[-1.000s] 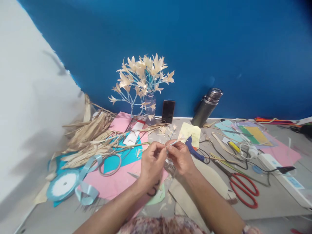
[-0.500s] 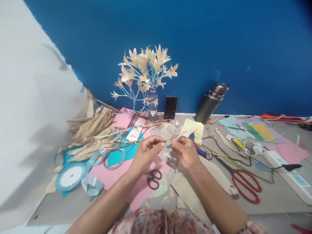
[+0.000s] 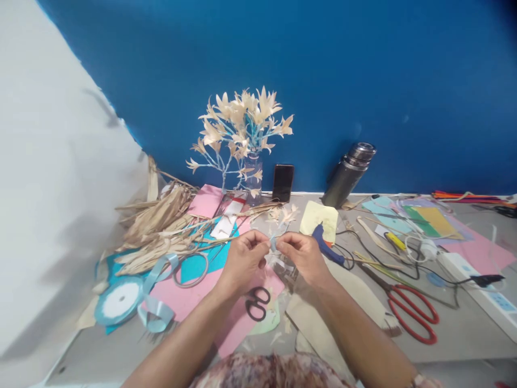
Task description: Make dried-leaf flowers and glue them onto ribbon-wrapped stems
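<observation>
Just above the middle of the table my left hand (image 3: 245, 260) and my right hand (image 3: 302, 255) meet, thumbs and forefingers pinched. Between their fingertips is the pale blue stem of a small artificial flower sprig (image 3: 289, 214), whose cream petals point away from me. Both hands seem to grip this stem; its lower end is hidden by fingers. Small black-handled scissors (image 3: 257, 303) lie below my left hand, on pink paper (image 3: 186, 291). To the right of my right hand lies a blue glue gun (image 3: 328, 247), its nozzle over a yellow paper (image 3: 313, 213).
Behind stand a bottle of cream flowers (image 3: 253, 175), a phone (image 3: 283, 183) and a leaning flask (image 3: 348, 175). Dried husks (image 3: 157, 215) and a blue ribbon spool (image 3: 119, 299) lie left. Red-handled scissors (image 3: 414, 312), cables and a power strip (image 3: 480, 285) lie right.
My hands have come closer together, with the fingertips now meeting at the blue stem. The flower sprig has shifted slightly left. The camera view has tilted a little upward.
</observation>
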A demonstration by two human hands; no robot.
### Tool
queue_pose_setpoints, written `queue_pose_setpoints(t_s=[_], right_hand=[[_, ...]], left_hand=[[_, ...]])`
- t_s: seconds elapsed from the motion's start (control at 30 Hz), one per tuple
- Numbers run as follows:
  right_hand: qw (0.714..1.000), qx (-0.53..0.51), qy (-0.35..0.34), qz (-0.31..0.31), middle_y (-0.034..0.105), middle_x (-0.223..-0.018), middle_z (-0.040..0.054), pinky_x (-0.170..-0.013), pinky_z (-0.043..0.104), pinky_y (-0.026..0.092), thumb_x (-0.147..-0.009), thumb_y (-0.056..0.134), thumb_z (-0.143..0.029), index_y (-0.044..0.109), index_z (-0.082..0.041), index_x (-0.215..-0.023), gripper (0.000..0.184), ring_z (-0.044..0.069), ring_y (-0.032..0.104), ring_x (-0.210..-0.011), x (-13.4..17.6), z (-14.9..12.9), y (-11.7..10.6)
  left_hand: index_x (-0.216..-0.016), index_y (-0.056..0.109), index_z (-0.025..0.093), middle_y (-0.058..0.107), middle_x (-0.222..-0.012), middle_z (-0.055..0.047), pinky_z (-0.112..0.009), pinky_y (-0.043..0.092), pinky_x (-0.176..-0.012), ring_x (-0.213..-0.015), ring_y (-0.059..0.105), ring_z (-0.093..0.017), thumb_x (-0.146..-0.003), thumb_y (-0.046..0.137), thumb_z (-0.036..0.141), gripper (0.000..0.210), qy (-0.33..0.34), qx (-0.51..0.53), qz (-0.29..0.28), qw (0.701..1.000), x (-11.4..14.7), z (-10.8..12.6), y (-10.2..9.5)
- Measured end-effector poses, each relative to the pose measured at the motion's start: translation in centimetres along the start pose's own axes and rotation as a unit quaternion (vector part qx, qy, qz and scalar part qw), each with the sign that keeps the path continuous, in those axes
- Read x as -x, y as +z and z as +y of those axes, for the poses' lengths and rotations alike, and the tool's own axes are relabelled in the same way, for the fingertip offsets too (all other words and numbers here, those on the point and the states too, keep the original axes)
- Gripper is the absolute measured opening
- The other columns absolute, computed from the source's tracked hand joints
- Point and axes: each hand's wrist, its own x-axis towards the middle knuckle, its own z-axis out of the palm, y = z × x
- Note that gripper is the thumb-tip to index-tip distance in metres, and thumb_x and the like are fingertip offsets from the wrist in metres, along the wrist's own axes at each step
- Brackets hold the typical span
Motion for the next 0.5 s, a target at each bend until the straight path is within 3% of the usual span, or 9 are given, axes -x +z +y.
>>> queue_pose_setpoints(t_s=[0.17, 0.33, 0.43, 0.5], right_hand=[[0.998, 0.004, -0.064, 0.021, 0.058, -0.059, -0.001, -0.053, 0.026, 0.032, -0.089, 0.064, -0.053, 0.059, -0.02, -0.069, 0.039, 0.012, 0.042, -0.053, -0.1, -0.4, -1.4], [0.988, 0.067, -0.124, 0.068, 0.051, -0.049, -0.002, -0.053, 0.027, 0.032, -0.096, 0.052, -0.056, 0.051, -0.021, -0.06, 0.049, 0.013, 0.043, -0.049, 0.5, -1.1, -5.1], [0.984, 0.136, -0.116, 0.004, 0.056, -0.05, 0.0012, -0.053, 0.029, 0.035, -0.097, 0.05, -0.053, 0.056, -0.02, -0.055, 0.053, 0.013, 0.046, -0.048, 1.2, -1.5, -6.7], [0.98, 0.18, -0.085, -0.015, 0.067, -0.064, 0.0043, -0.056, 0.029, 0.038, -0.092, 0.06, -0.047, 0.069, -0.018, -0.064, 0.041, 0.014, 0.051, -0.055, 1.5, -1.7, -6.6]], left_hand=[[-0.063, 0.057, 0.016, 0.045, -0.052, 0.007, -0.019, 0.033, -0.042, -0.045, 0.036, -0.006, -0.063, 0.072, 0.023, 0.017, -0.019, 0.103, 0.019, 0.994, -0.3, 0.1, -0.3], [-0.063, 0.057, 0.016, 0.046, -0.052, 0.006, -0.019, 0.033, -0.043, -0.048, 0.037, -0.006, -0.061, 0.073, 0.022, 0.018, -0.046, 0.13, 0.007, 0.99, -0.5, 0.6, -0.8], [-0.064, 0.056, 0.016, 0.048, -0.052, 0.006, -0.019, 0.031, -0.045, -0.047, 0.038, -0.006, -0.06, 0.074, 0.022, 0.02, -0.078, 0.153, -0.02, 0.985, -0.4, 0.7, -0.7], [-0.064, 0.055, 0.016, 0.048, -0.053, 0.006, -0.019, 0.031, -0.046, -0.047, 0.038, -0.006, -0.06, 0.075, 0.023, 0.021, -0.077, 0.159, -0.034, 0.984, -0.3, 0.5, -0.3]])
